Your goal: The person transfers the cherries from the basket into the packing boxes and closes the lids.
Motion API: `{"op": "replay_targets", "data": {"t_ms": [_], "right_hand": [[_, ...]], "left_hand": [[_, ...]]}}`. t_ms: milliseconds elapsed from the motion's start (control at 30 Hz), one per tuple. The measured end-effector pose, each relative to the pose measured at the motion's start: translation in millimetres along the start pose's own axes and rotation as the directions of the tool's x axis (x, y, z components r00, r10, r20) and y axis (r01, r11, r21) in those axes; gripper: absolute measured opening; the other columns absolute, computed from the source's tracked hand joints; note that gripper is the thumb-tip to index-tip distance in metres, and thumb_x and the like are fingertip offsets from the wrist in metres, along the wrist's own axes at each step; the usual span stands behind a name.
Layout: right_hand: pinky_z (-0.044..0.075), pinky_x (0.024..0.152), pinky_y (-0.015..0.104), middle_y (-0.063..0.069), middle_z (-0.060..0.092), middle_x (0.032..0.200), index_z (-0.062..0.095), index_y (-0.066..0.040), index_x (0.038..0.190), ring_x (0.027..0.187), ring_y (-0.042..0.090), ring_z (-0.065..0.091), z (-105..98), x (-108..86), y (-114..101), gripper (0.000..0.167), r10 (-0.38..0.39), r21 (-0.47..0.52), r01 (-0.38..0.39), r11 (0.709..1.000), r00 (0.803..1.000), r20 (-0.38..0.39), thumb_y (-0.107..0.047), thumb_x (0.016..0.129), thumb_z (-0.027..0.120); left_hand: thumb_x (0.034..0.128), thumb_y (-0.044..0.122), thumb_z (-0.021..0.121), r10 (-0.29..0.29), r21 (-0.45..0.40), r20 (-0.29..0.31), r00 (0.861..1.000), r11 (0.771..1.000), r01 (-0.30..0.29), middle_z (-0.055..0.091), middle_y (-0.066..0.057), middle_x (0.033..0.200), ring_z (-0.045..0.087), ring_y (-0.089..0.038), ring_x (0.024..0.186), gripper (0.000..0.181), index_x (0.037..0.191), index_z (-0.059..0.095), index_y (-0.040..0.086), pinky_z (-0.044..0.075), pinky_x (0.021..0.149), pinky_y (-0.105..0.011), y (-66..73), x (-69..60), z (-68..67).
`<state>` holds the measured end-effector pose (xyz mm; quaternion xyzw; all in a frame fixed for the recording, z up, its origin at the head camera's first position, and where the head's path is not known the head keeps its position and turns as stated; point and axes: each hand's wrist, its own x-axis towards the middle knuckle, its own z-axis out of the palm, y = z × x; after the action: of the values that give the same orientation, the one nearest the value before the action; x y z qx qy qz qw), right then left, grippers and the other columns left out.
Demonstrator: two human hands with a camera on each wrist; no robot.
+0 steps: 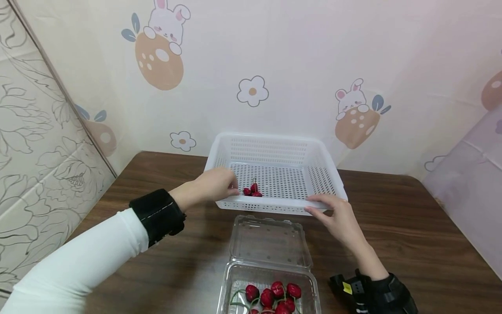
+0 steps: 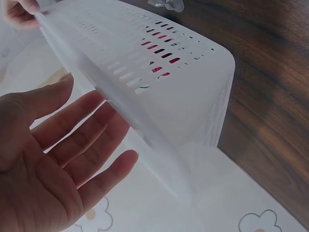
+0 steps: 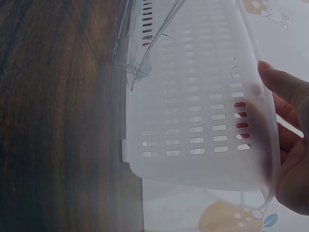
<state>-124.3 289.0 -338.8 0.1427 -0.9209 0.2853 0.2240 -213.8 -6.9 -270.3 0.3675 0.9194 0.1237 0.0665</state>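
Observation:
A white perforated plastic basket (image 1: 274,205) sits at the back of the table, a few red cherries (image 1: 254,191) inside near its front wall. My left hand (image 1: 215,184) is at the front rim's left part. In the left wrist view its loosely bent fingers (image 2: 79,140) reach behind the rim, the thumb standing apart from it. At the rim's right end my right hand (image 1: 339,218) pinches the edge, thumb outside and fingers inside. Nearer to me lies an unlidded clear plastic clamshell box (image 1: 223,288) holding several cherries (image 1: 268,298) with green stems.
The clamshell's raised lid (image 1: 270,242) lies back toward the basket's front. Beneath everything is a dark wooden table (image 1: 412,226). A patterned wall covering (image 1: 298,65) rises directly behind the basket, and a floral panel (image 1: 51,144) stands at the left.

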Motion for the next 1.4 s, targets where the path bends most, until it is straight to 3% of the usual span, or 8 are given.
{"op": "replay_targets", "data": {"t_ms": [233,467,800,900,1000,1100,1233,1400], "right_hand": [[0.049,0.062,0.038,0.005,0.064,0.093,0.067,-0.007,0.095,0.084,0.017,0.058,-0.1,0.0,0.3,0.021,0.003,0.012,-0.003,1.000,1.000,0.004,-0.015,0.076,0.071],[0.049,0.061,0.040,0.004,0.064,0.093,0.067,-0.007,0.095,0.083,0.016,0.057,-0.1,-0.2,0.1,0.020,0.004,0.018,-0.004,1.000,1.000,0.004,-0.014,0.076,0.070],[0.050,0.058,0.037,0.005,0.064,0.094,0.067,-0.008,0.095,0.083,0.017,0.057,-0.2,-0.6,-0.7,0.020,0.010,0.019,-0.011,1.000,1.000,0.006,-0.015,0.076,0.070],[0.050,0.059,0.037,0.005,0.064,0.094,0.067,-0.008,0.095,0.084,0.017,0.057,-0.2,-0.8,-0.8,0.020,0.008,0.018,-0.008,1.000,1.000,0.005,-0.015,0.076,0.070],[0.049,0.061,0.037,0.004,0.064,0.094,0.067,-0.008,0.095,0.084,0.016,0.057,-0.1,-0.5,-0.5,0.020,0.003,0.015,-0.003,1.000,1.000,0.002,-0.015,0.076,0.070],[0.049,0.063,0.038,0.004,0.064,0.094,0.067,-0.008,0.095,0.085,0.016,0.057,0.1,-0.3,-0.2,0.020,0.000,0.011,0.000,1.000,1.000,0.002,-0.015,0.076,0.070],[0.048,0.066,0.036,0.004,0.064,0.094,0.067,-0.008,0.095,0.085,0.016,0.057,0.1,-0.1,-0.1,0.021,0.000,0.007,0.000,1.000,1.000,0.001,-0.015,0.075,0.071],[0.047,0.066,0.034,0.003,0.064,0.093,0.067,-0.008,0.094,0.085,0.016,0.057,0.1,-0.2,0.1,0.020,0.001,0.008,-0.001,1.000,1.000,-0.002,-0.014,0.075,0.071]], "left_hand": [[0.0815,0.020,0.064,-0.010,0.025,0.010,1.000,1.000,0.010,0.065,-0.004,0.082,0.055,-0.015,0.071,0.015,0.083,0.070,0.006,0.044,0.058,-0.026,7.0,13.8,1.4],[0.0822,0.022,0.064,-0.060,0.024,0.033,0.998,0.998,0.059,0.062,-0.012,0.104,0.057,-0.020,0.086,0.029,0.102,0.064,0.001,0.047,0.074,-0.032,7.6,26.5,6.2],[0.0815,0.020,0.064,-0.112,-0.019,0.073,0.991,0.993,0.113,0.062,-0.013,0.100,0.055,-0.018,0.074,0.031,0.102,0.060,-0.002,0.046,0.069,-0.029,1.8,45.8,9.6],[0.0808,0.021,0.065,-0.120,-0.004,0.091,0.989,0.993,0.121,0.061,-0.009,0.088,0.053,-0.015,0.068,0.027,0.095,0.061,-0.002,0.045,0.066,-0.027,0.5,51.8,8.2],[0.0804,0.021,0.066,-0.141,0.017,0.123,0.982,0.990,0.140,0.050,-0.002,0.068,0.043,-0.013,0.059,0.024,0.086,0.059,-0.001,0.037,0.056,-0.023,0.4,57.4,6.4],[0.0795,0.021,0.066,-0.176,0.028,0.157,0.972,0.984,0.174,0.044,-0.001,0.064,0.042,-0.014,0.058,0.024,0.084,0.057,0.000,0.034,0.053,-0.023,2.2,62.3,5.2],[0.0790,0.022,0.067,-0.217,0.062,0.202,0.955,0.976,0.208,0.056,-0.005,0.079,0.051,-0.017,0.071,0.027,0.092,0.057,0.000,0.043,0.065,-0.027,7.1,67.5,3.0],[0.0801,0.022,0.066,-0.238,0.116,0.256,0.937,0.970,0.215,0.060,-0.009,0.094,0.054,-0.021,0.084,0.029,0.098,0.060,0.000,0.044,0.078,-0.032,12.1,73.7,1.2]]}}
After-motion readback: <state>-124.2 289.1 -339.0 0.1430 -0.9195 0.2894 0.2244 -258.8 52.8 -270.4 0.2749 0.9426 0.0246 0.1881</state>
